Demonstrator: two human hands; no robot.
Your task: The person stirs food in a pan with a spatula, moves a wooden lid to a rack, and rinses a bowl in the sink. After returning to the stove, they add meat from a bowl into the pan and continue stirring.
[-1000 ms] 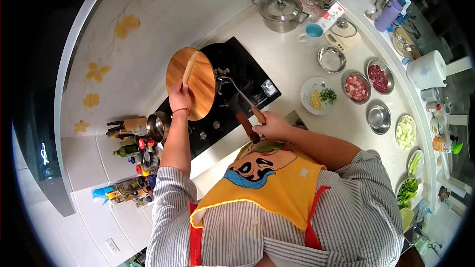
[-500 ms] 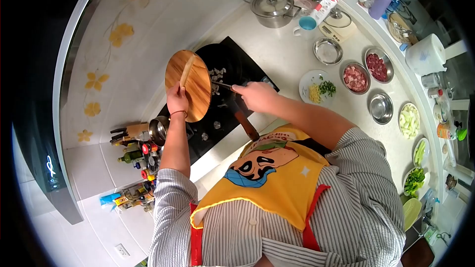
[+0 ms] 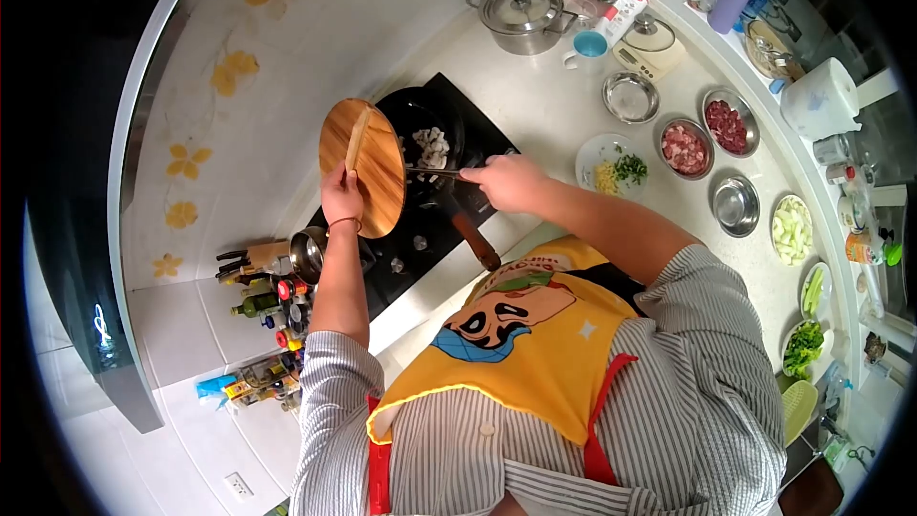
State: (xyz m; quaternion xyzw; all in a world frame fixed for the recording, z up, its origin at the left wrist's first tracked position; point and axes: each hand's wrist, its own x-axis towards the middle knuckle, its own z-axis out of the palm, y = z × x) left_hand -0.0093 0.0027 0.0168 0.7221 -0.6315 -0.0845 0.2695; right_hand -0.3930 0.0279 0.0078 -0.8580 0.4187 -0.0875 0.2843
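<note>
A round wooden lid (image 3: 384, 172) is tilted up at the left side of the black wok (image 3: 406, 107). My left hand (image 3: 341, 199) is closed around the bar handle on its face. My right hand (image 3: 506, 182) grips a spatula (image 3: 441, 173) whose thin shaft reaches over the wok; its far end is hidden behind the lid. Pale chopped pieces (image 3: 432, 147) lie in a heap in the wok, partly covered by the lid. The wok's wooden handle (image 3: 475, 241) points toward my apron.
The wok sits on a black cooktop (image 3: 492, 139). To the right are a plate of chopped garnish (image 3: 626, 169), bowls of raw meat (image 3: 685, 148), and cut vegetables (image 3: 792, 229). A lidded steel pot (image 3: 522, 24) stands behind; bottles (image 3: 258, 306) and a knife block (image 3: 266, 252) line the left.
My right hand has moved slightly right with the spatula. The pale pieces now sit heaped farther right in the wok, more of them showing past the lid. The lid has barely moved.
</note>
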